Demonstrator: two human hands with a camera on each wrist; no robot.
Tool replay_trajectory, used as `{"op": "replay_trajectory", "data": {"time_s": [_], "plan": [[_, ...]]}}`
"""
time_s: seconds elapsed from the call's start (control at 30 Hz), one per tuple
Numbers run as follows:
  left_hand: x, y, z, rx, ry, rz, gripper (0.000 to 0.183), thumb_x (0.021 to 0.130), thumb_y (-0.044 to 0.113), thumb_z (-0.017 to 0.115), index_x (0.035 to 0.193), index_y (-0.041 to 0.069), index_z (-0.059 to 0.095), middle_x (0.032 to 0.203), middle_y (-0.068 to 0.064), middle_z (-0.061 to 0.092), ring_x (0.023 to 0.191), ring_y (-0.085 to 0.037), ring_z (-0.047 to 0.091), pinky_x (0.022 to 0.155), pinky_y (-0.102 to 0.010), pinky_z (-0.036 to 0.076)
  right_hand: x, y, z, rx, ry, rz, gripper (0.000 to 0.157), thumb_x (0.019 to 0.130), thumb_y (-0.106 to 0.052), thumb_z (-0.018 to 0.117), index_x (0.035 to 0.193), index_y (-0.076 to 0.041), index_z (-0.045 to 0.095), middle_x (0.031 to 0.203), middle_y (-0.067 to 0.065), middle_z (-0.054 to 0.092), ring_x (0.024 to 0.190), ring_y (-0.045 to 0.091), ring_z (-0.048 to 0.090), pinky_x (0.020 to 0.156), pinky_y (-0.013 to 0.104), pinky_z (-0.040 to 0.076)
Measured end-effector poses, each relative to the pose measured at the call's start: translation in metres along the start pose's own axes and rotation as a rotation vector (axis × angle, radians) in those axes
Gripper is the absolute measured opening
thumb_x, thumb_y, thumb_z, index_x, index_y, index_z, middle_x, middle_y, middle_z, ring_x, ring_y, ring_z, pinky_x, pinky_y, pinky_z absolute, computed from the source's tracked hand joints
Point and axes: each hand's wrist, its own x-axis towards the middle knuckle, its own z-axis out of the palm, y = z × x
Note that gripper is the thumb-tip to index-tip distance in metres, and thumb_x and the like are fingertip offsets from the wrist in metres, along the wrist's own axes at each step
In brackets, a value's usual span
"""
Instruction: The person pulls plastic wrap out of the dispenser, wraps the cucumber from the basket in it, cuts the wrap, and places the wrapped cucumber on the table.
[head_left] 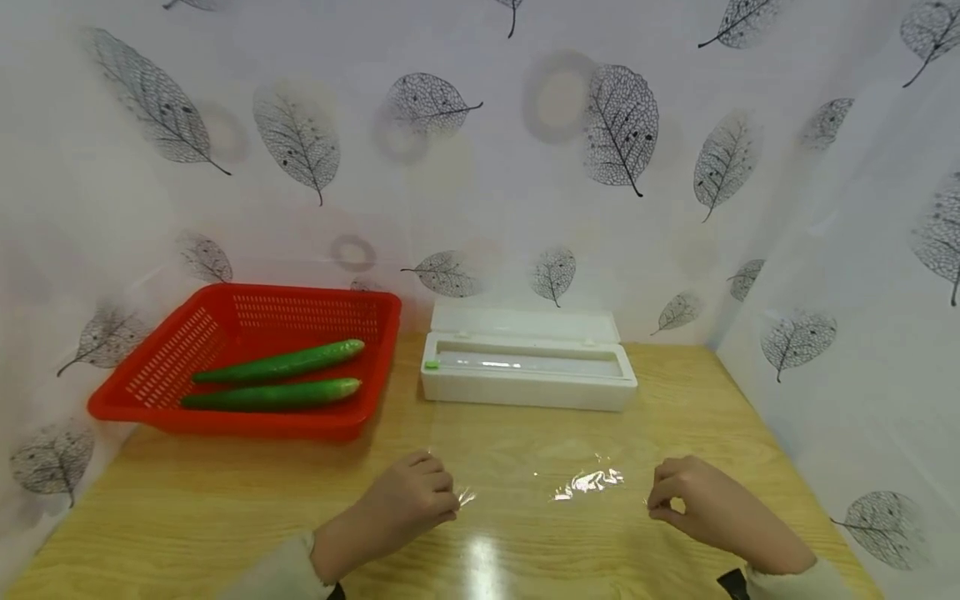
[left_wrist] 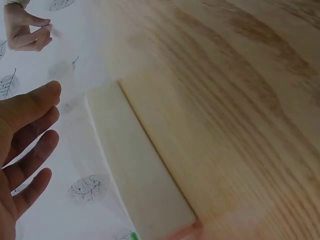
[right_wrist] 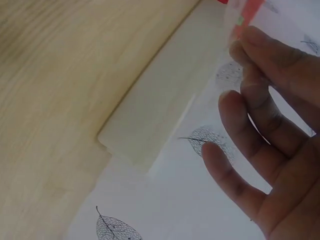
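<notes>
A sheet of clear plastic wrap, seen mostly by its bright glints, stretches above the wooden table between my two hands. My left hand pinches its left edge, where creases gather beside the fingertips. At the other edge, my right hand pinches the wrap between thumb and forefinger. The right wrist view shows that hand's thumb and forefinger tips together, with the other fingers loosely bent. Beyond the wrap stands a white wrap dispenser box, its lid raised and a green slider at its left end.
A red plastic basket stands at the back left with two cucumbers, an upper one and a lower one, lying in it. Leaf-printed white sheeting encloses the wooden table at the back and sides.
</notes>
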Motion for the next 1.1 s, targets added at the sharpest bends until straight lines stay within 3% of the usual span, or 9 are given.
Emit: {"op": "replay_trajectory", "data": {"time_s": [0.27, 0.43, 0.67, 0.9, 1.0, 1.1], "plan": [[-0.010, 0.003, 0.021, 0.039, -0.022, 0.033, 0.017, 0.059, 0.031, 0.082, 0.066, 0.024, 0.067, 0.064, 0.015, 0.059, 0.065, -0.003, 0.055, 0.070, -0.019, 0.046, -0.002, 0.006, 0.030, -0.103, -0.025, -0.022, 0.022, 0.060, -0.004, 0.080, 0.063, -0.021, 0.066, 0.063, -0.016, 0.053, 0.058, -0.007, 0.044, 0.056, 0.018, 0.040], [-0.014, 0.004, 0.029, 0.030, -0.116, 0.032, 0.011, 0.066, 0.025, 0.077, 0.068, 0.023, 0.066, 0.065, 0.013, 0.056, 0.062, -0.002, 0.051, 0.064, -0.016, 0.041, -0.001, 0.008, 0.040, -0.171, -0.028, -0.024, 0.024, 0.059, -0.007, 0.079, 0.059, -0.023, 0.061, 0.059, -0.017, 0.046, 0.056, -0.008, 0.037, 0.055, 0.021, 0.039], [-0.015, 0.005, 0.032, -0.012, -0.298, 0.008, 0.015, 0.069, 0.011, 0.073, 0.066, 0.019, 0.061, 0.062, 0.008, 0.047, 0.052, -0.005, 0.040, 0.051, -0.015, 0.031, -0.001, 0.012, 0.054, -0.147, -0.116, 0.069, 0.030, 0.064, -0.001, 0.074, 0.058, -0.023, 0.055, 0.057, -0.018, 0.037, 0.055, -0.007, 0.026, 0.056, 0.022, 0.038], [-0.013, 0.007, 0.029, -0.105, -0.534, -0.083, 0.012, 0.076, 0.006, 0.068, 0.073, 0.018, 0.064, 0.065, 0.007, 0.048, 0.053, -0.005, 0.037, 0.048, -0.015, 0.027, 0.001, 0.013, 0.065, -0.214, -0.143, 0.093, 0.032, 0.068, -0.005, 0.075, 0.057, -0.024, 0.052, 0.057, -0.018, 0.036, 0.054, -0.004, 0.024, 0.056, 0.024, 0.039], [-0.012, 0.006, 0.025, -0.192, -0.606, -0.149, 0.014, 0.078, 0.004, 0.066, 0.074, 0.018, 0.065, 0.065, 0.007, 0.050, 0.052, -0.004, 0.036, 0.048, -0.014, 0.027, 0.003, 0.012, 0.062, -0.125, -0.217, 0.175, 0.027, 0.071, -0.008, 0.072, 0.057, -0.023, 0.054, 0.056, -0.019, 0.040, 0.052, -0.004, 0.026, 0.052, 0.020, 0.036], [-0.011, 0.005, 0.023, -0.268, -0.632, -0.218, 0.017, 0.079, 0.002, 0.063, 0.073, 0.019, 0.065, 0.065, 0.008, 0.051, 0.054, -0.002, 0.037, 0.049, -0.013, 0.030, 0.005, 0.010, 0.056, -0.038, -0.272, 0.248, 0.022, 0.075, -0.012, 0.069, 0.058, -0.022, 0.058, 0.054, -0.018, 0.046, 0.050, -0.006, 0.028, 0.049, 0.016, 0.033]]}}
